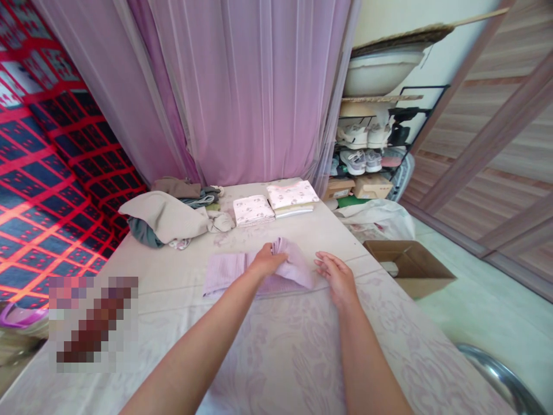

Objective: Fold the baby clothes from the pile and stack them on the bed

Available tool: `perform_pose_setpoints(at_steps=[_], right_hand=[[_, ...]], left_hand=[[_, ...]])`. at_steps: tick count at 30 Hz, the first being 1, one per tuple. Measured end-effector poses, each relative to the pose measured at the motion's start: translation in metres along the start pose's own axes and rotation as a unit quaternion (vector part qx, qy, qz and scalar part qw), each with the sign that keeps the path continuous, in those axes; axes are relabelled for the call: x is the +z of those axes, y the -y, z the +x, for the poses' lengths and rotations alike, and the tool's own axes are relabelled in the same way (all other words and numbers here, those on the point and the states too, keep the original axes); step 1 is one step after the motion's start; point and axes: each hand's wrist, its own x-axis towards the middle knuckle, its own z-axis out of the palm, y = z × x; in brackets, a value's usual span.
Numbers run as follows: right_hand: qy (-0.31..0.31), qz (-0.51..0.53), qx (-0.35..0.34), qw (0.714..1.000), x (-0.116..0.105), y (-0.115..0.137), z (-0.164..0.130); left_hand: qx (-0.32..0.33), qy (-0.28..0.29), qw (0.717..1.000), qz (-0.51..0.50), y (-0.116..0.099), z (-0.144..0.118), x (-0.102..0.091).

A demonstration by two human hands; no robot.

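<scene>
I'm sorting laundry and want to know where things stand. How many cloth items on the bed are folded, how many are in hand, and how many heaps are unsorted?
Folded floral cloths: 2, the near one and the far one
Lilac cloth held by the left hand, right hand open beside it: 1
Unsorted clothes heap: 1
Total: 4

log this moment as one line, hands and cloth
left hand: gripping fold of lilac cloth | right hand: open, flat beside cloth | surface: bed | behind: folded floral cloths
</scene>
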Motion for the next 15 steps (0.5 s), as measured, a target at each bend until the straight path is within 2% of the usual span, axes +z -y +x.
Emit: perform_pose_setpoints(at_steps=[5, 8, 11, 15], right_hand=[[-0.048, 0.042, -0.019, 0.998, -0.018, 0.007, 0.007], [-0.056, 0.061, -0.015, 0.996, -0.021, 0.010, 0.008], [-0.060, 0.069, 0.004, 0.996, -0.018, 0.014, 0.007], [-0.048, 0.066, 0.012, 0.997, -0.011, 0.017, 0.004]], left_hand=[[0.009, 0.046, 0.997, -0.066, -0.032, 0.007, 0.044], [-0.009, 0.051, 0.997, -0.063, -0.037, 0.008, 0.060], [-0.021, 0.048, 0.997, -0.059, -0.029, 0.006, 0.059], [-0.030, 0.039, 0.997, -0.055, -0.012, 0.002, 0.040]])
